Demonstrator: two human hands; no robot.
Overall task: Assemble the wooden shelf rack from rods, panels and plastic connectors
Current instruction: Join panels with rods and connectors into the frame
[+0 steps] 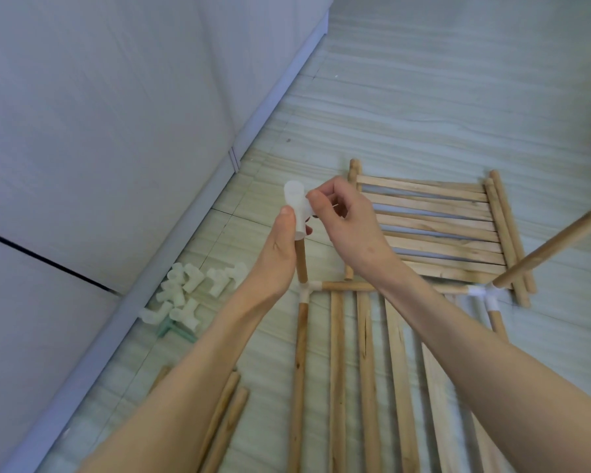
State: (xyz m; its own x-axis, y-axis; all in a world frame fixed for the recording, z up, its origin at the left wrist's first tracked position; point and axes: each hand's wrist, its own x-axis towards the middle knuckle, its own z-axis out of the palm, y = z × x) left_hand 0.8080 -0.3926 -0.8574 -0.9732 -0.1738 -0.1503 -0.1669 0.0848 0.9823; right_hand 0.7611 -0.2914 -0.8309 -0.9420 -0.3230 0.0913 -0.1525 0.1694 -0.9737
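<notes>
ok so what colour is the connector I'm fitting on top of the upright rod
Translucent white, almost milky. The connector shows best in the head view, on the wooden upright rod.

A single wide-angle camera, worn on the head, looks forward and steeply down over both forearms to the floor. The left hand and right hand meet near the centre of the frame, close to the lens, at a plastic connector on an upright rod. The wall runs diagonally along the left side, its baseboard slanting from upper centre to lower left. Lines bow toward the edges, the mark of the wide lens. A slatted panel lies farther off at right of centre. No second view exists to overlap.
</notes>
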